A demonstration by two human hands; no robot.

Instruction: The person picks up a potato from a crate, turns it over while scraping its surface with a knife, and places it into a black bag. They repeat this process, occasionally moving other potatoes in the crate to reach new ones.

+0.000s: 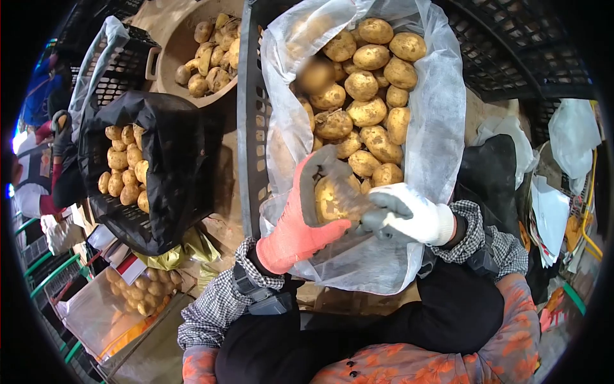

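Observation:
My left hand (300, 221), in a pink glove with a grey palm, curves around a potato (331, 200) at the near end of a crate. My right hand (409, 214), in a white glove with grey fingertips, is closed close to that potato's right side. Its fingertips are bunched and partly blurred, and what they pinch, if anything, is hidden. Beyond both hands, several potatoes (368, 112) with patches of soil lie in the crate (251, 128), inside a translucent white liner (438, 109). One potato (315, 75) at the upper left of the pile is smeared by motion.
A brown tub (169, 61) of dirtier potatoes stands beyond the crate's left side. Left of the crate is a black-lined basket (173, 153) of potatoes. A clear bag (137, 291) of potatoes lies lower left. Another person (48, 160) works at far left. Plastic bags (572, 137) hang at right.

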